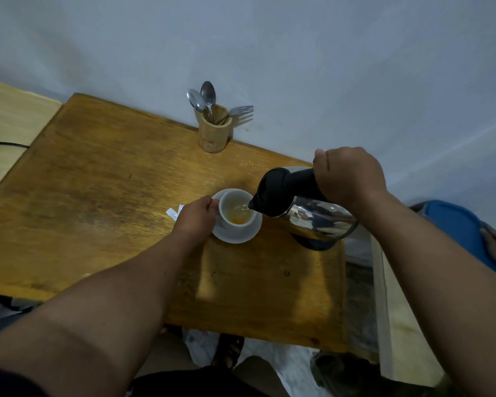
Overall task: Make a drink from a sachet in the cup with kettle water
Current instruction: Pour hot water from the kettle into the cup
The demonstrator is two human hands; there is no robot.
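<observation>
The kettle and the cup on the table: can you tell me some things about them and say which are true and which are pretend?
1. The right hand tips the kettle toward the cup. True.
2. The cup stands straight on the bare table. False: it sits on a white saucer.
3. The left hand holds the cup's side. True.
4. The wooden holder is full of knives. False: it holds spoons and a fork.
5. The cup is empty. False: there is orange-yellow liquid inside.
</observation>
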